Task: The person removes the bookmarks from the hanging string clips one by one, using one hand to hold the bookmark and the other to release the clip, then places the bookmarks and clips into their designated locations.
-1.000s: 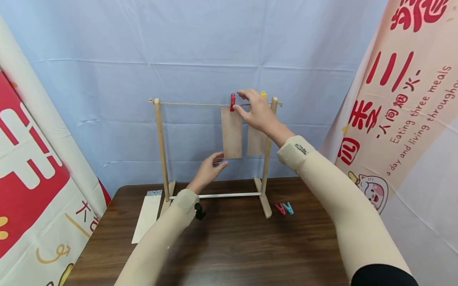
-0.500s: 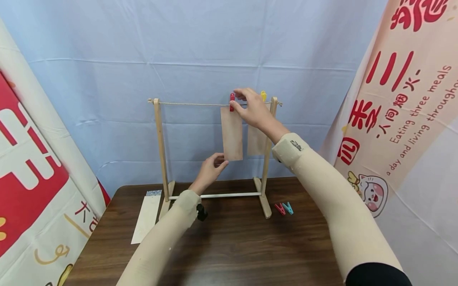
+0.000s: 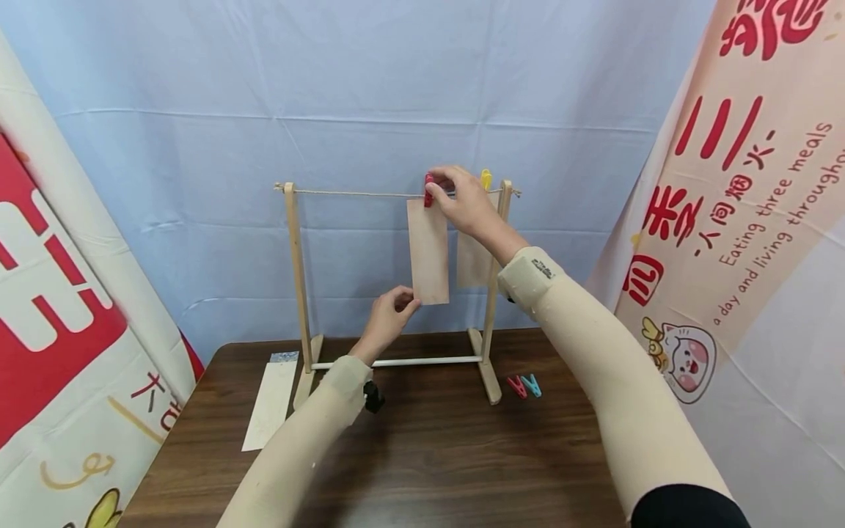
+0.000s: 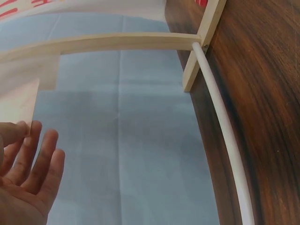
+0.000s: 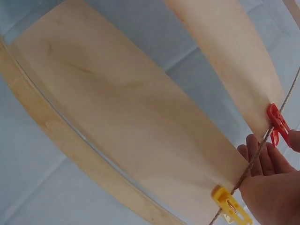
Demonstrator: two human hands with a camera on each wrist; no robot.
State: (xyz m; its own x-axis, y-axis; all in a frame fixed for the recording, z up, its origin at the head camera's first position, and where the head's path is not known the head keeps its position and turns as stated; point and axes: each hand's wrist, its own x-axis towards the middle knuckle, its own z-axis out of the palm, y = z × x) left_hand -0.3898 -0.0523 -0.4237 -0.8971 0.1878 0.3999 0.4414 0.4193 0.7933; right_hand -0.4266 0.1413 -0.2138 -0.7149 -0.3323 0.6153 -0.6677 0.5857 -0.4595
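A tan paper strip (image 3: 428, 253) hangs from the string (image 3: 356, 193) under a red clothespin (image 3: 428, 190). My right hand (image 3: 464, 202) pinches that clothespin, its thumb in front and other fingers behind the string in the right wrist view. Down at the strip's lower left corner, my left hand (image 3: 389, 315) pinches the paper between thumb and index finger. The left wrist view shows the remaining left fingers (image 4: 49, 161) spread beside the corner. Partly hidden behind my right hand, a second strip (image 5: 126, 108) hangs from a yellow clothespin (image 5: 230, 206) near the right post.
The string is tied across a wooden frame (image 3: 295, 271) with a white crossbar (image 3: 425, 360). A pale strip with a blue patterned end (image 3: 271, 403) lies left on the dark table (image 3: 449, 455). A loose red clothespin (image 3: 517, 386) and a blue clothespin (image 3: 531, 385) lie at right.
My right hand has shifted slightly left and its fingers have closed in on the red clothespin. The strip's lower end has come slightly lower, with my left thumb now against its corner.
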